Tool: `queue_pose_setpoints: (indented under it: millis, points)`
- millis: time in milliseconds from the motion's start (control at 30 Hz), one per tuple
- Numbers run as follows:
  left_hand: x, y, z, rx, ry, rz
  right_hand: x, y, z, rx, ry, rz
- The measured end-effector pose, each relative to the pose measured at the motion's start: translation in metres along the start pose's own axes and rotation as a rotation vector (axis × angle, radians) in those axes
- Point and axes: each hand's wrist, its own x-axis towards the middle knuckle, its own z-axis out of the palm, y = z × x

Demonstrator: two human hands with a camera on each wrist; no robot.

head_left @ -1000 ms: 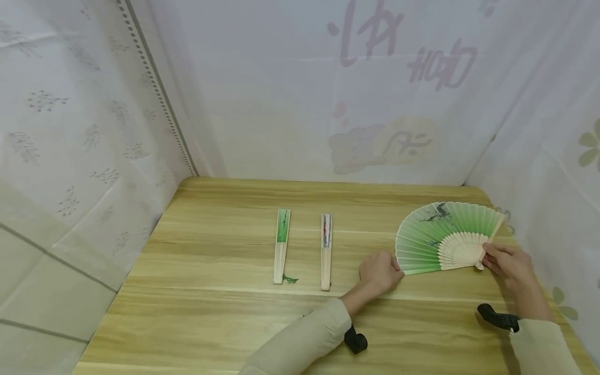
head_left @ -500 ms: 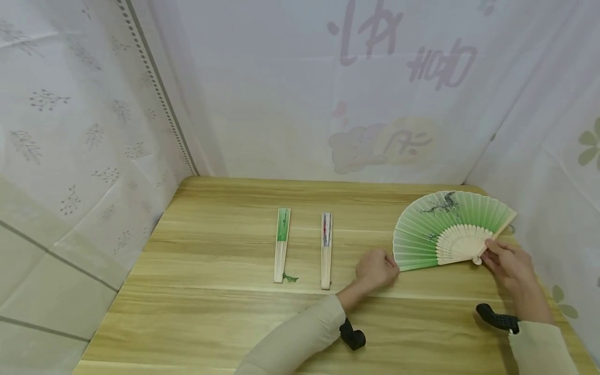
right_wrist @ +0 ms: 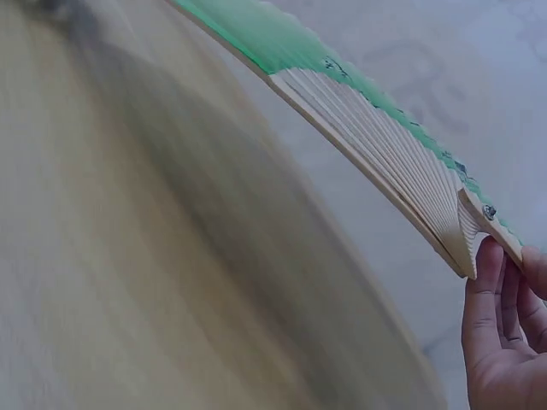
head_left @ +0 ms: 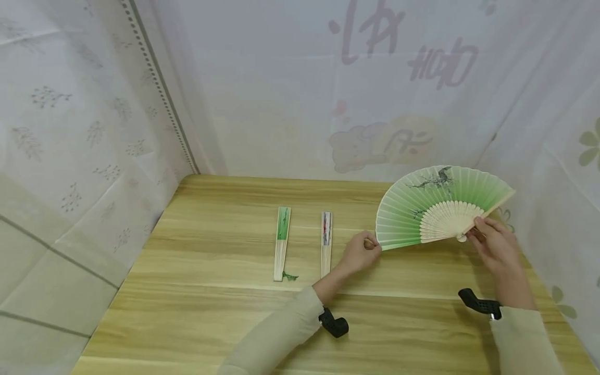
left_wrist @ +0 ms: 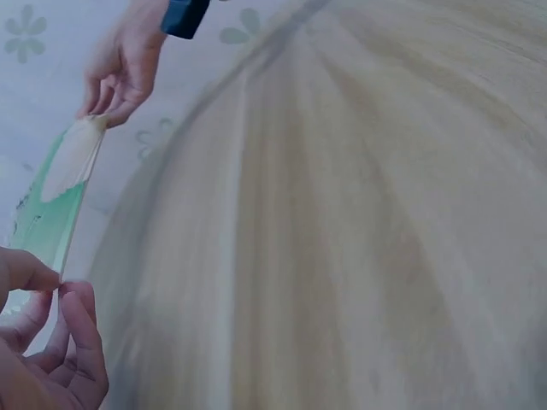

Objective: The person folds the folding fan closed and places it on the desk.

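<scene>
A green folding fan point(head_left: 450, 194) with a dark branch print is spread wide at the right of the table, raised above the wood. My left hand point(head_left: 361, 253) pinches the tip of its left edge stick between thumb and forefinger, which the left wrist view shows up close. With thumb and fingers my right hand point(head_left: 497, 245) grips the right guard stick near the pivot; in the right wrist view the ribs point(right_wrist: 385, 154) fan out from that end. Two folded fans lie to the left: a green folded fan point(head_left: 282, 245) with a green tassel, and a white-and-red folded fan point(head_left: 326, 237), its lower end behind my left hand.
The wooden table point(head_left: 201, 312) has a rounded back edge against a printed white curtain point(head_left: 262, 104). More curtain hangs close at the right side. Black wrist mounts point(head_left: 334, 323) stick out from both sleeves.
Both hands have lifted the spread fan off the table and carried it up and slightly left. Its leaf now overlaps the back curtain. The two folded fans stay put.
</scene>
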Motion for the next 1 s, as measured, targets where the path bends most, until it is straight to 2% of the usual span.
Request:
queue_pose_setpoints:
  millis: [167,333,500,633,767,1000]
  points:
    - [0.000,0.005,-0.022,-0.097,-0.033,-0.030,0.006,0.008,0.018,0.082,-0.036,-0.013]
    - [-0.001,0.005,-0.049,-0.149,0.021,-0.049,0.010,0.021,0.030,0.085,-0.122,-0.021]
    - [-0.004,0.003,-0.084,-0.154,0.067,-0.044,0.009,0.040,0.043,0.044,-0.230,-0.021]
    - [-0.007,0.000,-0.111,-0.160,0.092,-0.065,0.006,0.057,0.048,0.009,-0.282,-0.028]
    - [-0.014,-0.005,-0.140,-0.112,0.100,-0.049,0.005,0.073,0.054,-0.018,-0.290,-0.028]
    - [-0.027,-0.012,-0.191,-0.033,0.144,0.018,0.011,0.098,0.078,-0.056,-0.230,-0.020]
